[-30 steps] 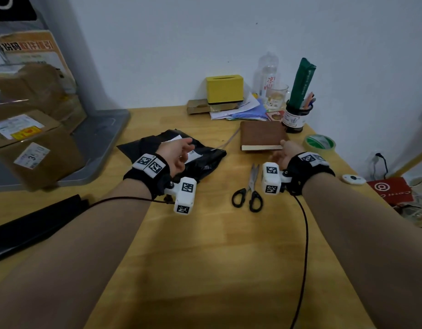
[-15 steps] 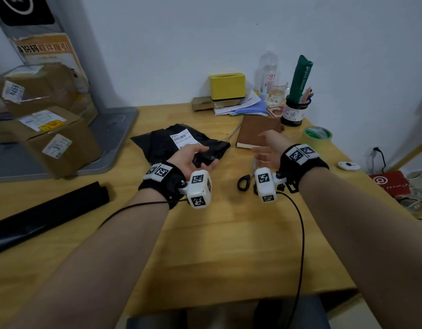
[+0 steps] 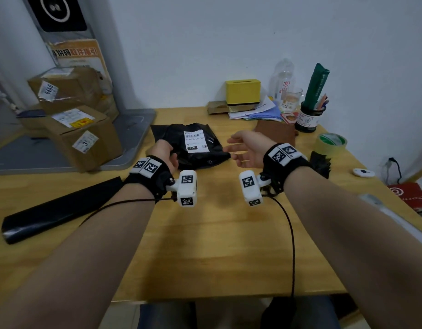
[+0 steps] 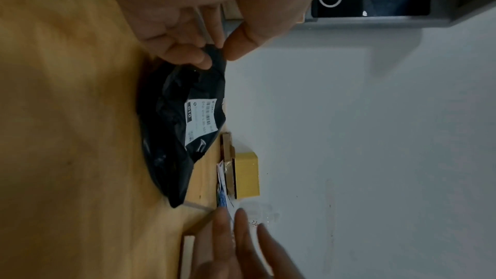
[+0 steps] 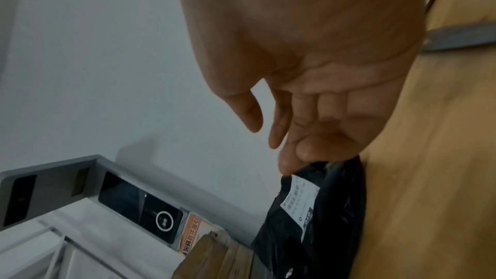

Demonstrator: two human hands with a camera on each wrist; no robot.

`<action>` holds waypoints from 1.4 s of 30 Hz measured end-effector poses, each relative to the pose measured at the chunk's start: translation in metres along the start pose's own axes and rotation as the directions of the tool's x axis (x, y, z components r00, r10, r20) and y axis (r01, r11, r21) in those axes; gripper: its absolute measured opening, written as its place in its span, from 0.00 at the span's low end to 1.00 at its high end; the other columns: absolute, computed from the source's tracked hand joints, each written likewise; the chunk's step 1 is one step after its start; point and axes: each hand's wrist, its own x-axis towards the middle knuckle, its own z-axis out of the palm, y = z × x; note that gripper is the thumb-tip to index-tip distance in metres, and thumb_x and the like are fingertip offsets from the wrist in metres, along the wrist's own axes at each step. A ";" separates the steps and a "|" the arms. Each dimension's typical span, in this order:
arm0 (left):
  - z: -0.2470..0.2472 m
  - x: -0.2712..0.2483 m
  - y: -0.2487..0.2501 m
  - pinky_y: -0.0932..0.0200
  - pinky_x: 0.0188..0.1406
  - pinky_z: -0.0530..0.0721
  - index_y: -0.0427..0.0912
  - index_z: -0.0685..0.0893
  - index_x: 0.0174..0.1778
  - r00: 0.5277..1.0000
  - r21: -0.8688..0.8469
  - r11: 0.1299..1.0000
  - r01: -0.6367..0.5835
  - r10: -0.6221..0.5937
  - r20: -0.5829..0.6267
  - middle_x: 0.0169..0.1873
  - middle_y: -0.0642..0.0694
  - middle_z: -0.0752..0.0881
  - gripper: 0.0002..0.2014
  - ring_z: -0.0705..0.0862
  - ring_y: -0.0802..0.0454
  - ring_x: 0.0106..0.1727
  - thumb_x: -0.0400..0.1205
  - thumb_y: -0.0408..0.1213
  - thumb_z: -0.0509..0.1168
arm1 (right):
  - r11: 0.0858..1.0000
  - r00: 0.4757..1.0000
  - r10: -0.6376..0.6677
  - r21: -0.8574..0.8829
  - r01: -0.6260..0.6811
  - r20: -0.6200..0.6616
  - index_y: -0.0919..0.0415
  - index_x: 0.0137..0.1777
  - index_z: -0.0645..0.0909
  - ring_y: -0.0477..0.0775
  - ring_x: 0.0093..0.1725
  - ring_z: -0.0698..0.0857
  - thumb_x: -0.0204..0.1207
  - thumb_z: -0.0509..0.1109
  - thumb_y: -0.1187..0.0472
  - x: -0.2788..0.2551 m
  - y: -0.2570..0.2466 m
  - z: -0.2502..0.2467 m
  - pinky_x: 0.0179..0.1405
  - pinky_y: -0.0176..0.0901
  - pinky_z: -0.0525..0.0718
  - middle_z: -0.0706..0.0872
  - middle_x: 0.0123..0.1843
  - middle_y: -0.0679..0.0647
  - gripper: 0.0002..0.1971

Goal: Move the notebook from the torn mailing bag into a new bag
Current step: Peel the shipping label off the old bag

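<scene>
Left hand [image 3: 163, 154] now pinches the corner of the black mailing bag [image 3: 193, 148], flatter on the wooden table [image 3: 217, 233] than before. Right hand [image 3: 246, 150], empty with fingers spread, has left the brown notebook [image 3: 275, 131] behind it.

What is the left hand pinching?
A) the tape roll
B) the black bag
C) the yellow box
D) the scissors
B: the left hand pinches an edge of the black bag between thumb and fingers.
</scene>
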 end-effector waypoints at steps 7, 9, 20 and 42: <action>0.017 0.021 0.009 0.57 0.41 0.85 0.46 0.86 0.58 0.976 0.111 0.969 -0.219 0.217 0.035 0.47 0.47 0.85 0.13 0.82 0.50 0.48 0.83 0.29 0.60 | 0.988 0.986 -0.153 -0.030 0.155 0.060 0.63 0.65 0.85 0.61 0.54 0.89 0.85 0.67 0.57 0.033 -0.001 0.032 0.47 0.51 0.88 0.92 0.61 0.56 0.14; 0.020 0.030 0.012 0.54 0.46 0.85 0.41 0.84 0.64 0.979 0.173 0.964 -0.202 0.194 0.064 0.52 0.45 0.83 0.16 0.84 0.44 0.58 0.82 0.28 0.61 | 0.977 0.977 -0.211 -0.017 0.212 0.016 0.62 0.65 0.85 0.59 0.61 0.87 0.86 0.66 0.58 0.045 0.001 0.037 0.56 0.51 0.88 0.92 0.61 0.56 0.13; 0.050 0.080 -0.013 0.53 0.42 0.84 0.43 0.78 0.67 0.992 0.326 0.944 -0.058 0.017 0.126 0.64 0.47 0.84 0.17 0.86 0.48 0.54 0.83 0.40 0.68 | 0.993 0.998 0.009 -0.116 -0.002 0.062 0.61 0.72 0.79 0.62 0.62 0.89 0.86 0.68 0.57 0.099 0.018 0.021 0.66 0.56 0.85 0.90 0.62 0.62 0.18; 0.119 0.085 -0.015 0.59 0.30 0.75 0.52 0.90 0.50 0.832 0.218 0.870 -0.442 0.308 0.461 0.35 0.52 0.87 0.11 0.82 0.53 0.35 0.78 0.32 0.68 | 0.867 0.869 -0.490 -0.141 0.478 -0.062 0.48 0.67 0.86 0.51 0.34 0.82 0.83 0.71 0.58 0.098 -0.021 -0.008 0.26 0.44 0.71 0.89 0.50 0.52 0.14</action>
